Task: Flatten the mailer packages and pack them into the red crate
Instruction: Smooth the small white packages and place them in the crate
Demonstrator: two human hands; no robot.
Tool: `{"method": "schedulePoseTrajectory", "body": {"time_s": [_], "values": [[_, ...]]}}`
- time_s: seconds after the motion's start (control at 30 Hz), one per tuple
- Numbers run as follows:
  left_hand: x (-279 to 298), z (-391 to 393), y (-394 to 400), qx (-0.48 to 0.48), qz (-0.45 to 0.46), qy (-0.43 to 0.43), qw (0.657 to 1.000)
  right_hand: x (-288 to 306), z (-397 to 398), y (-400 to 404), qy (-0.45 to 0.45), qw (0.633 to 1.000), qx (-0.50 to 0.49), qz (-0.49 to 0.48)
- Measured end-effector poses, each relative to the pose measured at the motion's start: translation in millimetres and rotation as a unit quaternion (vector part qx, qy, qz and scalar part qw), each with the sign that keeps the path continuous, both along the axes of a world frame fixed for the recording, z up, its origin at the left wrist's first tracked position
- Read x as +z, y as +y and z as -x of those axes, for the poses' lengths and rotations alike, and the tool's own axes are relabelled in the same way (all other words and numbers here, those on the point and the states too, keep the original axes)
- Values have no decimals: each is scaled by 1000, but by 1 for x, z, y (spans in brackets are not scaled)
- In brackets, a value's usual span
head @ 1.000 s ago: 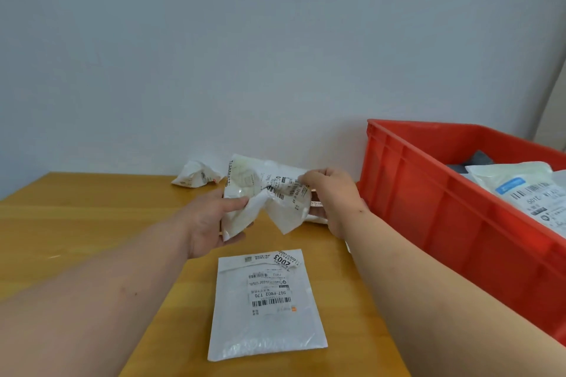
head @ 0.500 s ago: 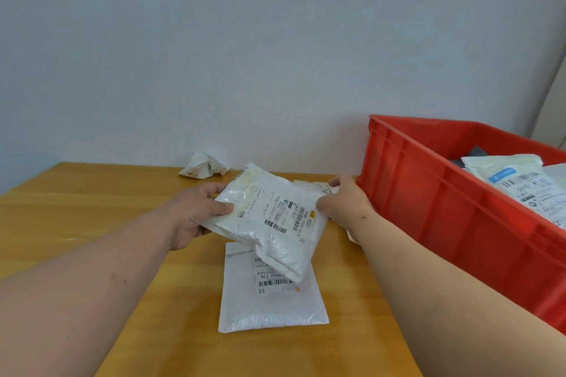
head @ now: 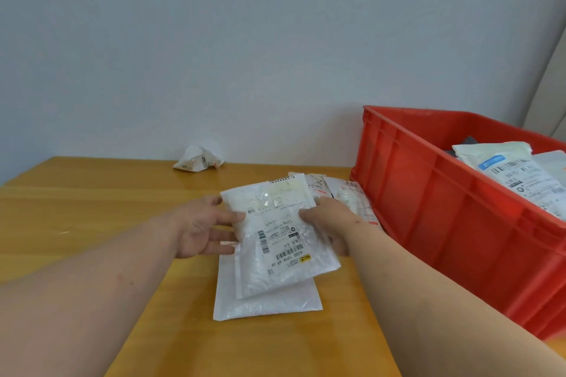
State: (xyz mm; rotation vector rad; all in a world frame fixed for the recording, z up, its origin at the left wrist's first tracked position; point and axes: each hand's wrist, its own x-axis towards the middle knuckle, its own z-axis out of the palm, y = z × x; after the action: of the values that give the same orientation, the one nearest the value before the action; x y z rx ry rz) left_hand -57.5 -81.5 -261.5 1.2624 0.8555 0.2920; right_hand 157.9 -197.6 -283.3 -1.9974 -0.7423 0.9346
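Two hands, the left hand (head: 200,228) and right hand (head: 329,220), grasp a smoothed white mailer (head: 281,236) at centre frame above a flat mailer (head: 266,304), so flattening looks finished and next it needs lifting rightward into the red crate (head: 428,193).

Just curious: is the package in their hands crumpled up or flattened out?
Flattened: the white mailer is spread out smooth, label up, over another flat mailer.
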Motion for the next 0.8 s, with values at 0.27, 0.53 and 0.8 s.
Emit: {"method": "schedulePoseTrajectory", "body": {"time_s": [0.27, 0.53, 0.8], "values": [[-20, -13, -3, 31, -83, 76, 993, 8, 29, -14, 11, 998, -5, 56], [-42, -17, -6, -37, -310, 307, 899, -13, 48, -14, -240, 951, 99, 170], [-54, -26, -7, -162, -485, 388, 767, -30, 51, -13, -456, 855, 198, 147]]}}
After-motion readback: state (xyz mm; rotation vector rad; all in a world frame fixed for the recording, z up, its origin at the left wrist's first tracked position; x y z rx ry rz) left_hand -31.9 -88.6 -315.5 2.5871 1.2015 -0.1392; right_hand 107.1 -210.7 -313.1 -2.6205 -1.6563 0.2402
